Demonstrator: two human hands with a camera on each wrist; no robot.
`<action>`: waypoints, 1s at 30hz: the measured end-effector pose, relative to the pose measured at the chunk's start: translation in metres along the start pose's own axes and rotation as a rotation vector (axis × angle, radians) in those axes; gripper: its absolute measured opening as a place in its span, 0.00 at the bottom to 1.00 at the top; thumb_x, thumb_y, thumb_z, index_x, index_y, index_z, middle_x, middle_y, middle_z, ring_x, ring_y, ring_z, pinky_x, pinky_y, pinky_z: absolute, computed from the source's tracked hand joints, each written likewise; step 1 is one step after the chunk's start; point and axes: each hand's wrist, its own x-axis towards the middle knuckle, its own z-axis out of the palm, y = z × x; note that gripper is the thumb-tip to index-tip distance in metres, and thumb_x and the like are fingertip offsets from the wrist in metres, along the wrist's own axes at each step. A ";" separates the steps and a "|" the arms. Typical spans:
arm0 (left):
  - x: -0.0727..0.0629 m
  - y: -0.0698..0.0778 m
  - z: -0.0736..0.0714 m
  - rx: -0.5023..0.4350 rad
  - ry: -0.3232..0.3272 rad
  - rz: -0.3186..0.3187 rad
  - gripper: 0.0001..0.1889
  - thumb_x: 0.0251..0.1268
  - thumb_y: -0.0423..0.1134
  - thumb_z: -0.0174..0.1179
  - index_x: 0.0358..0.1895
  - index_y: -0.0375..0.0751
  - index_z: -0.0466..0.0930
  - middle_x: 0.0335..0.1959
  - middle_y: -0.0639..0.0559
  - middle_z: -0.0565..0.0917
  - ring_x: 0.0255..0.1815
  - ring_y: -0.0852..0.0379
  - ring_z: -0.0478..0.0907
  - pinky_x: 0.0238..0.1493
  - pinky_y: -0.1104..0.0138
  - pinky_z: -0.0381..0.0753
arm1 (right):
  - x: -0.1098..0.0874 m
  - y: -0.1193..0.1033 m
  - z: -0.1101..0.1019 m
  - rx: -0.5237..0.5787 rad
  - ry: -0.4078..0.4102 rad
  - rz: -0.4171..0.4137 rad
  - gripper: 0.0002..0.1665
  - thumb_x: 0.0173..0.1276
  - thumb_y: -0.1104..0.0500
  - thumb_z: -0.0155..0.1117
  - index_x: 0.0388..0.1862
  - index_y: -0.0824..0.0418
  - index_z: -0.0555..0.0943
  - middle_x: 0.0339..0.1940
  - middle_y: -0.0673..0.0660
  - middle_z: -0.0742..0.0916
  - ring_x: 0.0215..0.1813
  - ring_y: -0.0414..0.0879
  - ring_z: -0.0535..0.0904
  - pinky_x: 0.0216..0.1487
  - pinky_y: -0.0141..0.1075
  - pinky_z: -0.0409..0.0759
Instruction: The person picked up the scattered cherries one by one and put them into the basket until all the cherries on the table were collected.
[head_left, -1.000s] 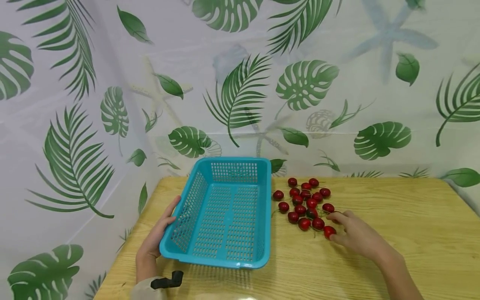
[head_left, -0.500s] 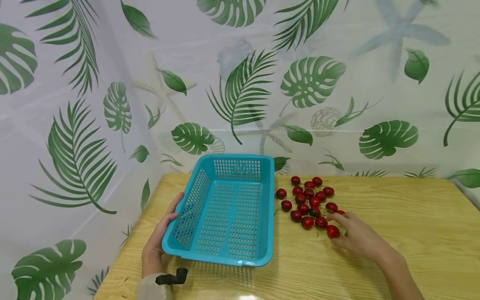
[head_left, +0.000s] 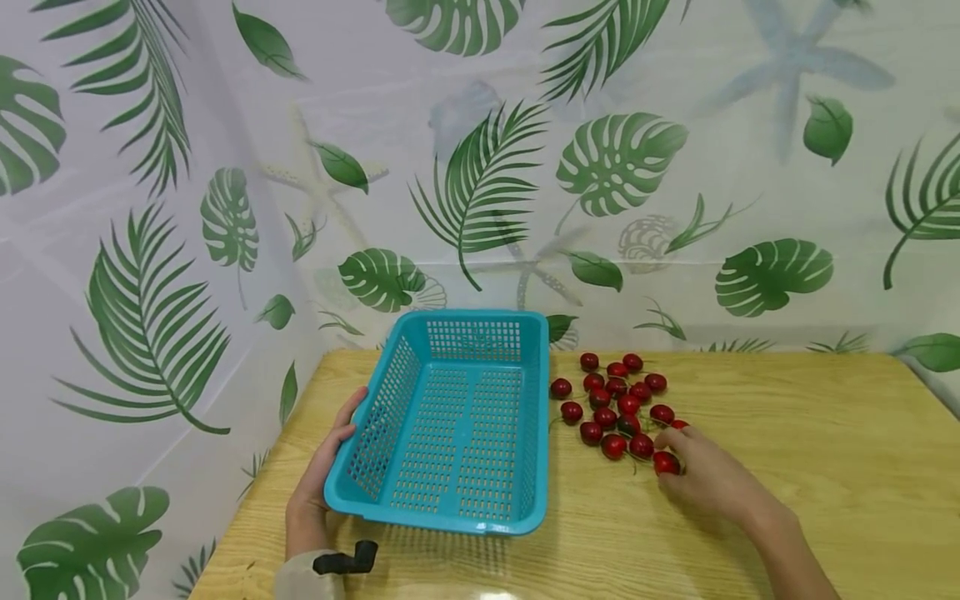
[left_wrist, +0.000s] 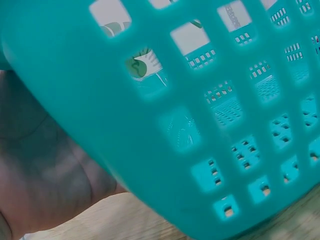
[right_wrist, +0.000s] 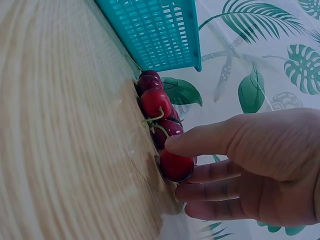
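Observation:
A turquoise plastic basket (head_left: 435,517) with slotted walls stands on the table, its inside bare. My left hand (head_left: 315,475) holds its left side by the rim; in the left wrist view the palm (left_wrist: 45,165) lies close against the basket wall, and most fingers are hidden. To the right of the basket lies a loose cluster of dark red cherries (head_left: 627,404) with thin green stems. At the near right edge of that cluster, my right hand (head_left: 708,475) pinches a red cherry (right_wrist: 176,165) between thumb and fingers, low over the tabletop.
The light wooden table (head_left: 810,433) runs up against a white, leaf-printed sheet (head_left: 480,167) at the back and left. A black bracket (head_left: 348,558) is strapped at the left wrist. Several cherries lie near the basket's right wall.
The right hand's fingers have drawn in closer around the cherry at the cluster's near edge. The left hand and basket keep their place; the head view has shifted slightly.

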 end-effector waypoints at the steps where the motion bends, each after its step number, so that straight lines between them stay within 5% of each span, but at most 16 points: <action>1: 0.000 0.000 0.000 -0.007 0.002 0.001 0.32 0.78 0.40 0.30 0.81 0.55 0.36 0.82 0.51 0.35 0.79 0.40 0.38 0.62 0.61 0.64 | 0.001 -0.001 0.000 -0.010 0.015 -0.006 0.22 0.61 0.62 0.71 0.54 0.65 0.78 0.53 0.67 0.79 0.49 0.57 0.80 0.46 0.52 0.79; 10: -0.001 0.002 -0.002 -0.025 0.017 0.007 0.31 0.78 0.40 0.30 0.81 0.56 0.38 0.82 0.51 0.36 0.78 0.39 0.41 0.60 0.63 0.68 | 0.012 -0.015 0.008 -0.182 0.156 -0.099 0.14 0.59 0.59 0.73 0.43 0.62 0.84 0.39 0.57 0.80 0.40 0.51 0.77 0.37 0.45 0.78; 14: 0.000 0.000 -0.001 -0.025 0.011 0.004 0.31 0.78 0.40 0.30 0.81 0.55 0.37 0.82 0.49 0.36 0.78 0.39 0.41 0.61 0.63 0.67 | 0.011 -0.016 0.015 -0.226 0.166 -0.111 0.04 0.61 0.60 0.71 0.34 0.56 0.84 0.34 0.52 0.79 0.35 0.45 0.72 0.34 0.40 0.74; 17: 0.000 -0.002 0.000 -0.011 0.015 0.005 0.31 0.78 0.40 0.29 0.81 0.55 0.37 0.82 0.49 0.36 0.78 0.38 0.42 0.61 0.60 0.66 | 0.010 -0.016 0.020 -0.235 0.164 -0.112 0.06 0.62 0.62 0.70 0.28 0.52 0.82 0.30 0.49 0.76 0.33 0.43 0.68 0.33 0.39 0.72; 30: 0.000 -0.001 0.001 0.000 0.007 -0.005 0.31 0.77 0.40 0.30 0.81 0.55 0.39 0.81 0.48 0.36 0.77 0.36 0.43 0.60 0.57 0.66 | 0.005 -0.024 0.009 -0.224 0.295 -0.112 0.02 0.60 0.65 0.67 0.30 0.60 0.83 0.29 0.50 0.77 0.31 0.43 0.70 0.30 0.37 0.72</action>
